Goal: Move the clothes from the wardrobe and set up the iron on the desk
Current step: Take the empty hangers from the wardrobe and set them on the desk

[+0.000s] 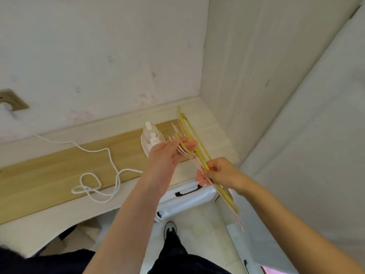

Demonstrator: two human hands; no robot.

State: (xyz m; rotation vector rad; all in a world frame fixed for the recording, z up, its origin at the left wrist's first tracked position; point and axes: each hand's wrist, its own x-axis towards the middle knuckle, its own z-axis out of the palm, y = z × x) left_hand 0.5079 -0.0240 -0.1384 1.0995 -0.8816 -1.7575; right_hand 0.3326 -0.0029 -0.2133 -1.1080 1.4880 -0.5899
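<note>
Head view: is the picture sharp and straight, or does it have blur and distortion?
Head view: wide-angle bend curves the desk edge and tilts the walls; light is soft and even, without glare; the hangers and iron look slightly soft; the cord reads clearly.

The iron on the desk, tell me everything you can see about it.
The iron is white and looks plastic, standing upright on its heel near the right end of the wooden desk, close to the wall. Two pale, roundish parts show on its upper face. The left hand hides its lower part without clearly touching it. A white cord runs from behind that hand, loops loosely across the desktop and leads up to a wall socket at the left, so it looks plugged in.
</note>
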